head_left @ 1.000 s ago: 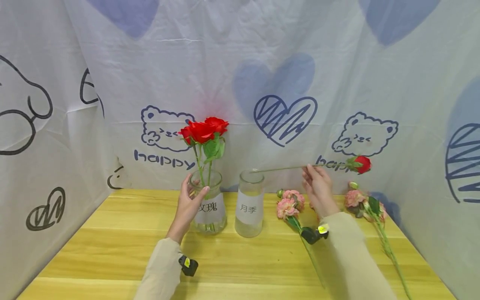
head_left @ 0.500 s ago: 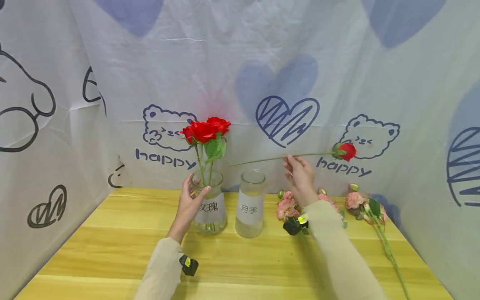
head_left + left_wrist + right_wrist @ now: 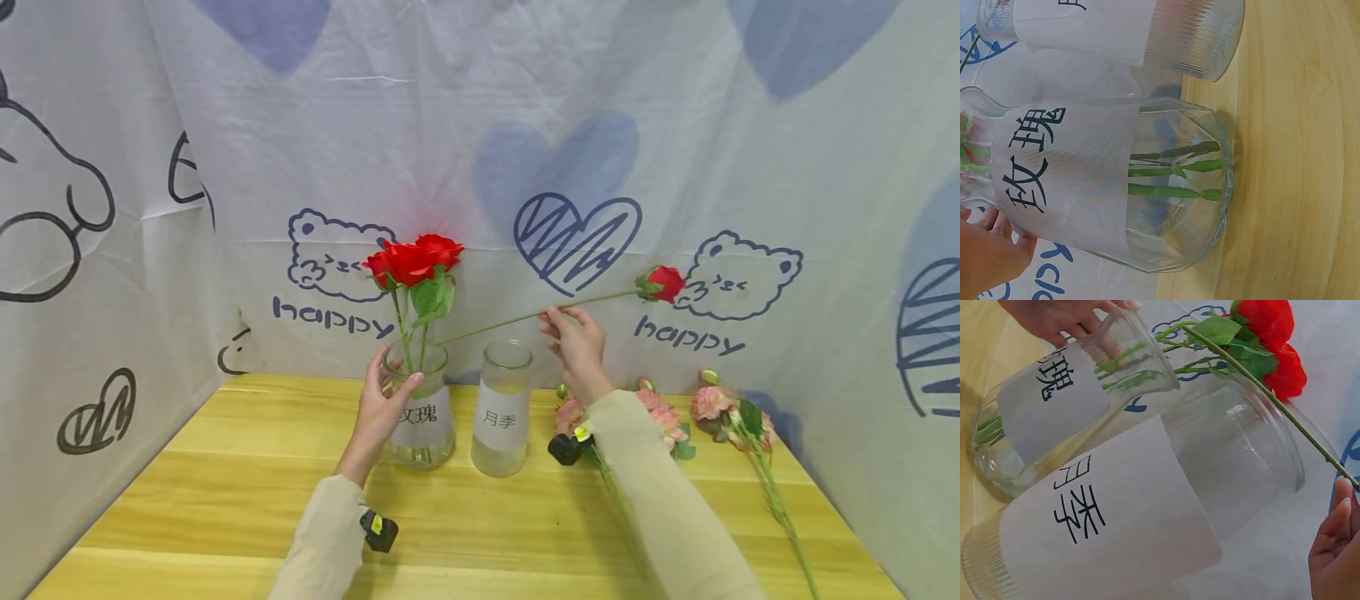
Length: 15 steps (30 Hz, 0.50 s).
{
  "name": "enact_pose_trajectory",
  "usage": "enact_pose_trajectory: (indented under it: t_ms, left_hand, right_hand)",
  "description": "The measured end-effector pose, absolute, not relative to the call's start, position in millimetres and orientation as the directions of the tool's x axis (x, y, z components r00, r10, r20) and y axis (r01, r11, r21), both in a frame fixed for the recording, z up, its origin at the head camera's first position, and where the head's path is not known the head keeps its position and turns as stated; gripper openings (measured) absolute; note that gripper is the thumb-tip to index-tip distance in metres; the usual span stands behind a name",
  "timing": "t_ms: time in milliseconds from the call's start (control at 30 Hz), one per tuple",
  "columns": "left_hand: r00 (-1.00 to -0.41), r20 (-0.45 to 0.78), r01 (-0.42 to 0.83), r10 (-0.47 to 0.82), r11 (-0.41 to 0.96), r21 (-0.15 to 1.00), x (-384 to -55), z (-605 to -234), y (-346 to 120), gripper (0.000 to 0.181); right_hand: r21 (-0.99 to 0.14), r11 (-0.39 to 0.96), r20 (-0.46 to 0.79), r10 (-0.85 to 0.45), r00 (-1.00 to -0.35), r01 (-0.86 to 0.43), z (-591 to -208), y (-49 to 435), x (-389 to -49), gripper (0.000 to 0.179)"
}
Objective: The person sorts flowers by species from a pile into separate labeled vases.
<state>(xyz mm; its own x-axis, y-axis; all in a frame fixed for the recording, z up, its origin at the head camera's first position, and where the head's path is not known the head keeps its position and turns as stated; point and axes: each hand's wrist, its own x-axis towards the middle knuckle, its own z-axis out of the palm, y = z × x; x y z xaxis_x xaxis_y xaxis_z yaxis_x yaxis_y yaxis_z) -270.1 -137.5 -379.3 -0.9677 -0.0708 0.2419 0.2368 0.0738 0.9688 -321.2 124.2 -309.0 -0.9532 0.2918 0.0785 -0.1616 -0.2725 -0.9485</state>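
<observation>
My left hand (image 3: 381,415) grips the neck of a wide glass vase (image 3: 442,446), thumb in front and fingers behind. Red roses (image 3: 411,262) stand in it, and their cut stems (image 3: 1175,190) show through the glass near the bottom. With fingertips and thumb, my right hand (image 3: 579,350) pinches a single red rose (image 3: 664,284) by its stem. The bloom points right. The stem slants down to the left, its end close to the mouth of the wide vase. Below the stem stands a narrower glass vase (image 3: 501,460) with a white label (image 3: 1116,512).
Pink flowers (image 3: 663,417) lie on the wooden table (image 3: 225,492) at right, partly behind my right sleeve (image 3: 652,483). Another pink-flowered stem (image 3: 783,508) lies farther right. A printed white curtain (image 3: 420,150) hangs right behind the table.
My right hand has moved left with the rose, its stem end passing from over the narrow vase to the wide vase's mouth. The bloom has risen. My left hand keeps its grip.
</observation>
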Motion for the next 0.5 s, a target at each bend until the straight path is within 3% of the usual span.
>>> enact_pose_trajectory:
  t_ms: [267, 500]
  left_hand:
    - [-0.955, 0.282, 0.275, -0.087, 0.090, 0.957, -282.9, -394.9, -139.3, 0.083]
    - [-0.956, 0.280, 0.273, -0.082, 0.090, 0.958, -282.4, -394.7, -139.7, 0.083]
  right_hand:
    - [-0.981, -0.078, 0.152, 0.259, -0.954, -0.177, -302.3, 111.8, -323.8, 0.016]
    - [-0.951, 0.111, 0.304, 0.138, -0.943, -0.290, -283.2, 94.4, -325.2, 0.014]
